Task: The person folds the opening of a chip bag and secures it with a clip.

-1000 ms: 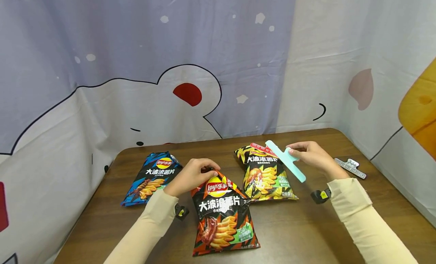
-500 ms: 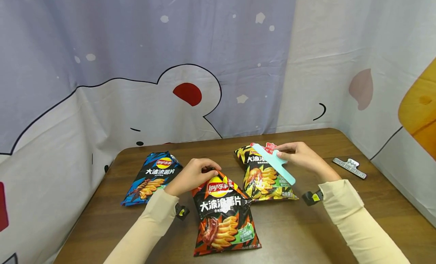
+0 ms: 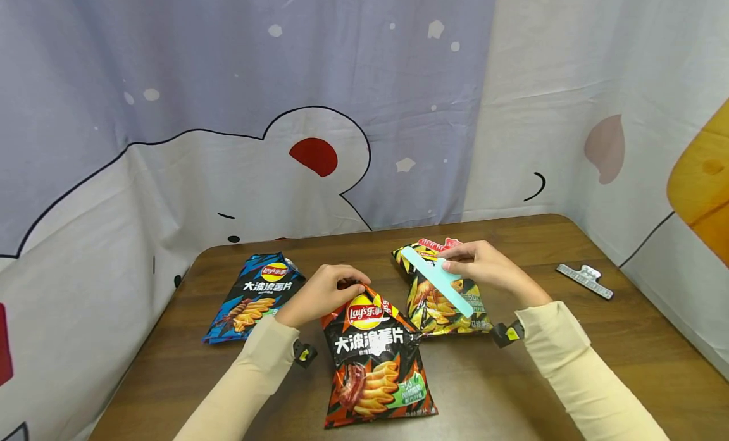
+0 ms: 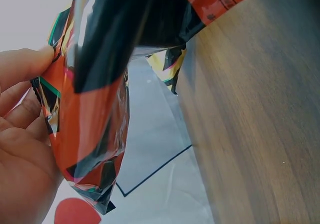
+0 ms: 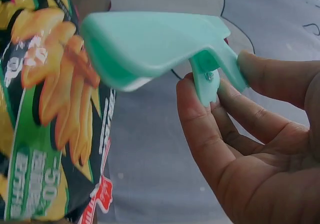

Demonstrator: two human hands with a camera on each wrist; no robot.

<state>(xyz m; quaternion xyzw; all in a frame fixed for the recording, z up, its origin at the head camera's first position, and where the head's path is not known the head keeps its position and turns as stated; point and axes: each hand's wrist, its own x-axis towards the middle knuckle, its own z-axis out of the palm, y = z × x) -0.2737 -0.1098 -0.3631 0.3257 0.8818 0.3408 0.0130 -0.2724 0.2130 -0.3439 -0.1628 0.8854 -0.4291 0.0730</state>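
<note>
My left hand pinches the top edge of a red-and-black chip bag, whose bottom lies toward the table's front. In the left wrist view the thumb and fingers grip the folded foil. My right hand holds a mint-green bag clip by its handles, thumb on one lever and fingers on the other, as the right wrist view shows. From the head, the clip overlaps a yellow-and-black chip bag, which has a red clip at its top.
A blue-and-black chip bag lies at the left of the wooden table. Toward the right edge rests a clear-grey bag clip. A patterned curtain hangs behind the table.
My right hand has carried the mint-green clip leftward, from the right side of the yellow bag to over its middle, closer to the red bag. The left hand stays almost still.
</note>
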